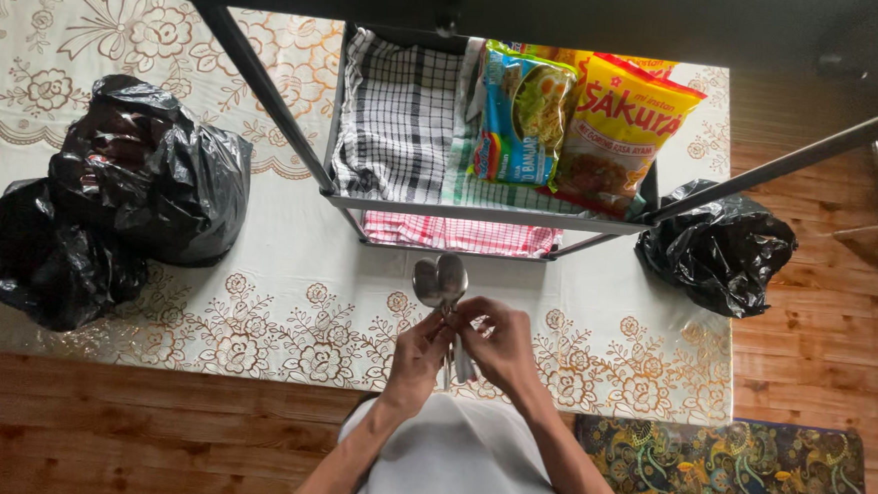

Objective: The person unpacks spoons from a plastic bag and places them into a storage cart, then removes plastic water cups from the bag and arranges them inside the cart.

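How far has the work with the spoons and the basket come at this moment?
Already in the basket: a checked cloth and two noodle packets. In hand: both the left hand and the right hand hold a bunch of metal spoons above the table, bowls up. Left: the spoons are not in the basket, and three black plastic bags lie on the table.
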